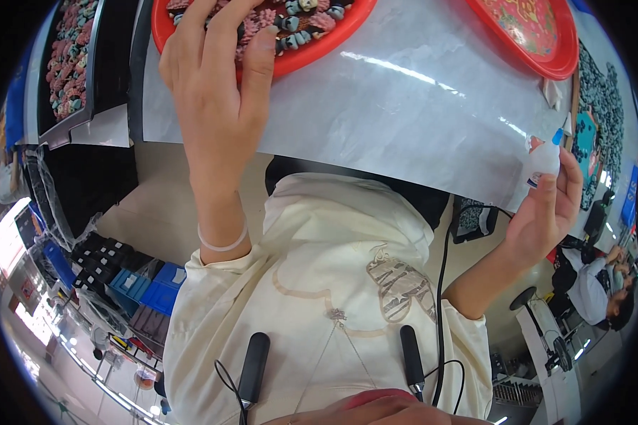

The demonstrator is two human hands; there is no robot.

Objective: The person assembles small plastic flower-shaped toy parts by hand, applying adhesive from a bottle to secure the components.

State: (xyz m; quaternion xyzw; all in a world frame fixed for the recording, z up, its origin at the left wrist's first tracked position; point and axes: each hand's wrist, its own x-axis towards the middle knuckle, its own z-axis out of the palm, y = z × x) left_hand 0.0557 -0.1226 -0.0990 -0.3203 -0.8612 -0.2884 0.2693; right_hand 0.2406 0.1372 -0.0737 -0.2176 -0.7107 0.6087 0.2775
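The table [376, 120], pale grey and glossy, has its near edge in front of the person's body and runs out of view at the top. Past its left edge, a black trough [112, 64] with pale metal sides bears a mass of pink and dark bits. On the table, by its left edge, sits the left tray [312, 58], round and red. Farther toward the right edge is the right tray [561, 67], also red, with a colourful patterned bottom.

The left hand [216, 106] reaches across the near rim of the left tray, thumb apart from the fingers; the fingertips are cut off, so whether it grips anything cannot be told. The right hand [549, 202], by the table's near right corner, is closed around a white bottle [543, 164], thumb on one side and fingers on the other. The bottle's blue tip [558, 136] points up and slightly right. Inside the left tray lie small pieces [322, 21], pink, pale blue and black, close to the thumb.
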